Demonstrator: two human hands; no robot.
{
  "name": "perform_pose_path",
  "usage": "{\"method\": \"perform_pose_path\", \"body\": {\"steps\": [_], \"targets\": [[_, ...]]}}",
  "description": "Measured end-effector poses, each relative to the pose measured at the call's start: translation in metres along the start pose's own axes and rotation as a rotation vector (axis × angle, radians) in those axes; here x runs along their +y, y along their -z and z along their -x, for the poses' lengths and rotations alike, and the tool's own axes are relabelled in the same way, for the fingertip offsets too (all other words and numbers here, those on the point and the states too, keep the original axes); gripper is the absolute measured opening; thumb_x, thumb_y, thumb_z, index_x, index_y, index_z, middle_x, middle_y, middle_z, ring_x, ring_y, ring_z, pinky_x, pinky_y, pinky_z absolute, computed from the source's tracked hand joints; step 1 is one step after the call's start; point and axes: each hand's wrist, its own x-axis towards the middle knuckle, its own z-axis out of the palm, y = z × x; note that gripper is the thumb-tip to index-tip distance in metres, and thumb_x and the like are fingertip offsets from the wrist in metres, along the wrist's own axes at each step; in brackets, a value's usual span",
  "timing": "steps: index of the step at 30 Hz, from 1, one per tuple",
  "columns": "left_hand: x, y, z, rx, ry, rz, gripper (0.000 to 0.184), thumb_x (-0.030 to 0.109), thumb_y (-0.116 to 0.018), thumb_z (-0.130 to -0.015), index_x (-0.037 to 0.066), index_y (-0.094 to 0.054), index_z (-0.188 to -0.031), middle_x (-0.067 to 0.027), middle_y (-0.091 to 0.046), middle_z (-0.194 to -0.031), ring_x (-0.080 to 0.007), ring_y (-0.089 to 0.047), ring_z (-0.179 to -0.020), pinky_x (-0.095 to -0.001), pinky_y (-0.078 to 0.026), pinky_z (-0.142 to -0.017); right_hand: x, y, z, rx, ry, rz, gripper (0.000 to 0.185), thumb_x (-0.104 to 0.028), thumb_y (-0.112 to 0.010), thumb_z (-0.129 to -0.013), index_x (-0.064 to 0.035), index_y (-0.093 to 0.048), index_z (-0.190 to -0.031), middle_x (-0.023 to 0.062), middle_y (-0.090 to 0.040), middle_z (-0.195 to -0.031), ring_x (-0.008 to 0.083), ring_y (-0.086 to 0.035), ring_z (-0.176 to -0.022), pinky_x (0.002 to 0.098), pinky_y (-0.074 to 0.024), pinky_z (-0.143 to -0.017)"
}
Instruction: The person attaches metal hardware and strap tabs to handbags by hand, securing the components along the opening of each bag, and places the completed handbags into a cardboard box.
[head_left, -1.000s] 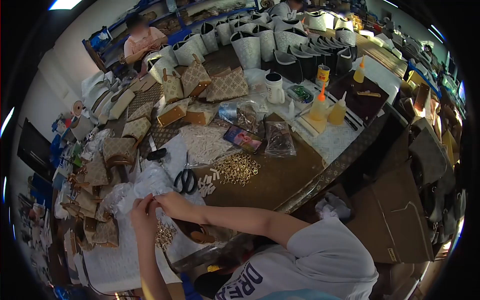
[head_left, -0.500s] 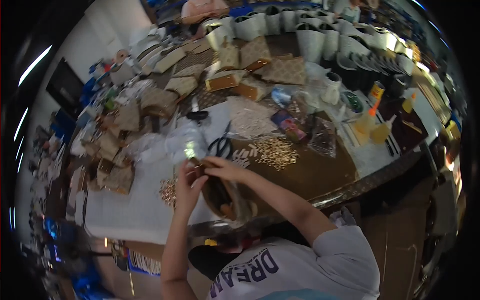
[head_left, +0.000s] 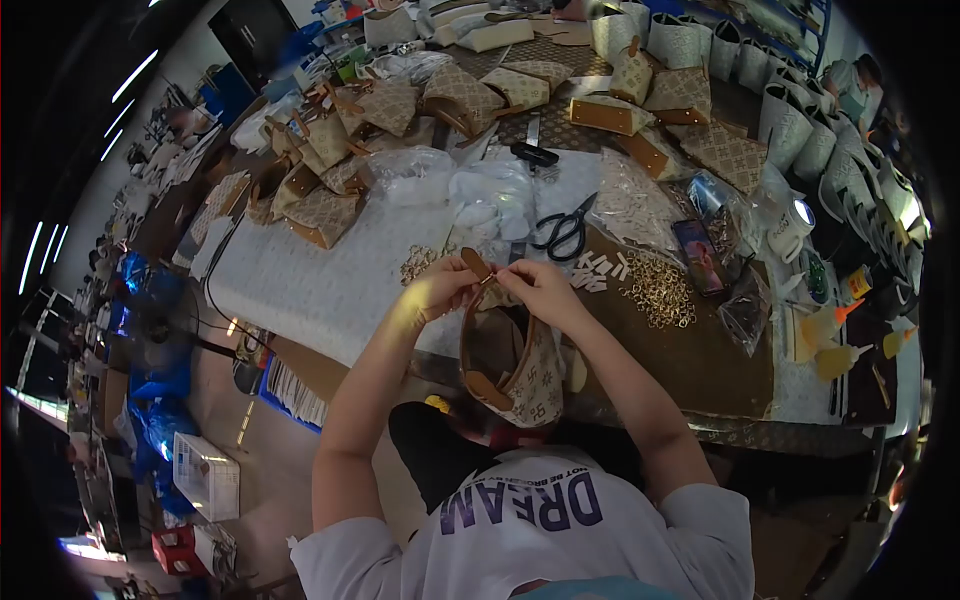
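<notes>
A handbag (head_left: 543,372) in beige patterned material with brown leather trim stands at the table's front edge, against my body, its opening facing up. My left hand (head_left: 443,287) is closed, pinching the brown leather tab (head_left: 476,263) at the bag's far rim. My right hand (head_left: 541,291) is closed too, thumb and fingertips pinched at the base of the same tab. A small gold-coloured glint shows between the hands, too small to make out. Just beyond my left hand lies a small heap of gold metal pieces (head_left: 418,262).
Black-handled scissors (head_left: 566,235), a pile of gold rings (head_left: 660,292) and white strips (head_left: 597,270) lie right of my hands. Farther off are plastic bags (head_left: 492,200), a phone (head_left: 699,255) and several similar handbags (head_left: 325,215). Glue bottles (head_left: 836,357) stand at the right.
The camera view has shifted, so table and hands appear elsewhere in the frame. Both hands stay at the bag's far rim, and the leather tab now shows upright between them.
</notes>
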Motion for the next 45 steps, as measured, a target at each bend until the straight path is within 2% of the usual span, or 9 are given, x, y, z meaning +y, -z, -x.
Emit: {"method": "perform_pose_path", "body": {"steps": [3, 6, 9, 15, 21, 26, 39, 42, 45], "targets": [[0.018, -0.008, 0.007, -0.021, -0.038, -0.152, 0.017, 0.002, -0.054, -0.090, 0.001, -0.066, -0.102, 0.0001, -0.063, -0.076, -0.0052, -0.055, -0.061, -0.0195, -0.040, -0.051, -0.008, 0.002, 0.001, -0.018, -0.066, 0.103, 0.037, -0.035, -0.064, -0.089, 0.0011, -0.069, -0.094, 0.0106, -0.064, -0.068, 0.0155, -0.058, -0.061, 0.0319, -0.0441, -0.058], [0.030, -0.010, 0.011, -0.048, -0.036, -0.301, 0.019, 0.010, -0.058, -0.092, 0.002, -0.062, -0.109, 0.0005, -0.063, -0.082, -0.0045, -0.055, -0.065, -0.0174, -0.043, -0.056, -0.005, -0.003, 0.002, 0.021, -0.018, 0.068, 0.035, -0.034, -0.061, -0.092, 0.0006, -0.069, -0.089, 0.0027, -0.058, -0.063, 0.0080, -0.049, -0.060, 0.0276, -0.0389, -0.055], [0.022, 0.003, 0.007, -0.098, -0.065, -0.224, 0.022, 0.010, -0.057, -0.093, 0.002, -0.062, -0.113, -0.0001, -0.063, -0.087, -0.0043, -0.056, -0.070, -0.0180, -0.044, -0.057, -0.015, -0.005, 0.004, 0.023, -0.063, 0.041, 0.040, -0.039, -0.063, -0.089, 0.0011, -0.069, -0.093, 0.0117, -0.062, -0.065, 0.0186, -0.057, -0.058, 0.0339, -0.0428, -0.057], [0.021, 0.010, 0.022, -0.241, 0.010, 0.107, 0.029, 0.010, -0.055, -0.095, 0.003, -0.058, -0.122, -0.0010, -0.064, -0.098, -0.0058, -0.058, -0.080, -0.0177, -0.046, -0.066, -0.009, -0.011, -0.002, 0.027, -0.075, 0.073, 0.042, -0.041, -0.064, -0.088, 0.0010, -0.071, -0.091, 0.0117, -0.063, -0.065, 0.0183, -0.058, -0.060, 0.0334, -0.0444, -0.058], [0.026, -0.008, 0.032, -0.094, -0.133, -0.447, 0.020, 0.012, -0.060, -0.094, 0.003, -0.061, -0.111, 0.0012, -0.063, -0.091, -0.0046, -0.055, -0.079, -0.0204, -0.045, -0.069, -0.002, -0.017, -0.004, 0.022, -0.096, -0.024, 0.043, -0.040, -0.064, -0.087, 0.0018, -0.071, -0.091, 0.0103, -0.064, -0.065, 0.0155, -0.058, -0.060, 0.0323, -0.0445, -0.058], [0.019, -0.014, 0.035, 0.000, -0.302, -0.501, 0.011, 0.002, -0.061, -0.090, -0.001, -0.060, -0.101, -0.0012, -0.062, -0.086, -0.0076, -0.057, -0.080, -0.0239, -0.048, -0.074, -0.004, -0.018, -0.004, -0.006, -0.138, -0.028, 0.042, -0.039, -0.064, -0.087, 0.0028, -0.071, -0.090, 0.0071, -0.061, -0.062, 0.0114, -0.053, -0.059, 0.0299, -0.0429, -0.057], [0.020, -0.022, 0.038, 0.167, -0.346, -0.839, 0.014, 0.004, -0.063, -0.086, 0.000, -0.060, -0.100, -0.0109, -0.067, -0.085, -0.0167, -0.066, -0.080, -0.0298, -0.050, -0.073, 0.001, -0.020, -0.008, -0.050, -0.172, -0.049, 0.039, -0.036, -0.066, -0.086, 0.0026, -0.071, -0.089, 0.0050, -0.061, -0.064, 0.0105, -0.053, -0.060, 0.0285, -0.0426, -0.057], [0.020, -0.022, 0.039, 0.162, -0.367, -0.917, 0.015, -0.001, -0.060, -0.088, 0.000, -0.058, -0.102, -0.0047, -0.063, -0.085, -0.0078, -0.056, -0.080, -0.0258, -0.048, -0.073, -0.002, -0.018, -0.010, -0.116, -0.191, -0.079, 0.035, -0.032, -0.070, -0.082, 0.0018, -0.071, -0.091, 0.0054, -0.064, -0.070, 0.0111, -0.057, -0.065, 0.0280, -0.0453, -0.061], [0.010, -0.017, 0.031, 0.142, -0.447, -0.820, 0.011, 0.002, -0.061, -0.090, 0.000, -0.057, -0.100, -0.0031, -0.062, -0.084, -0.0076, -0.055, -0.081, -0.0254, -0.047, -0.072, 0.000, -0.016, -0.010, -0.147, -0.151, -0.059, 0.034, -0.028, -0.073, -0.077, 0.0014, -0.072, -0.093, 0.0066, -0.067, -0.074, 0.0127, -0.061, -0.069, 0.0278, -0.0479, -0.065]]}}
